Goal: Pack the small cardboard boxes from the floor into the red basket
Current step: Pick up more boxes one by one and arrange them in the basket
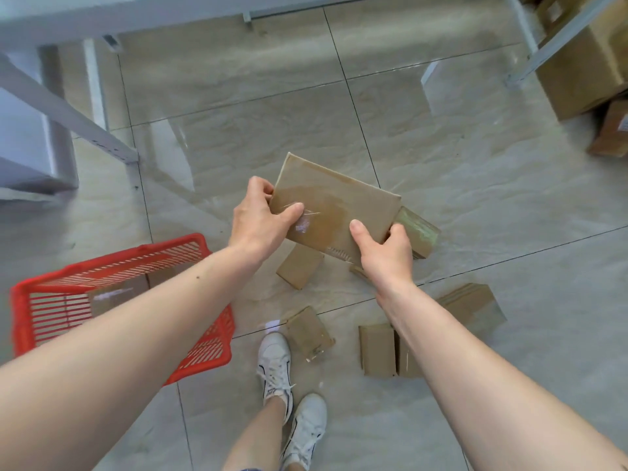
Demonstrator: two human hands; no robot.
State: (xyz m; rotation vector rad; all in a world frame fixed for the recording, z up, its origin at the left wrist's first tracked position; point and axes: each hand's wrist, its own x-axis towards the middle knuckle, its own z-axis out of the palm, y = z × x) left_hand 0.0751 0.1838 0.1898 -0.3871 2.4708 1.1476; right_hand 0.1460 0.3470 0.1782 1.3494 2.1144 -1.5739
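I hold a flat taped cardboard box [334, 202] in mid-air above the floor with both hands. My left hand [260, 219] grips its left end, thumb on top. My right hand [385, 253] grips its lower right corner. The red basket [37, 294] stands on the floor at the lower left, partly hidden by my left forearm, with brown boxes [115, 295] inside it. Several small cardboard boxes lie on the tiles below my hands: one [299, 266] under the held box, one [419, 232] by my right hand, one [311, 333] near my shoe, a pair [379, 351] and one [472, 304] to the right.
Grey metal shelving legs [68, 110] stand at the left, and another rack leg [557, 42] at the top right. Large cardboard cartons [584, 66] sit at the top right corner. My white shoes [275, 365] stand on the glossy tile floor just below the boxes.
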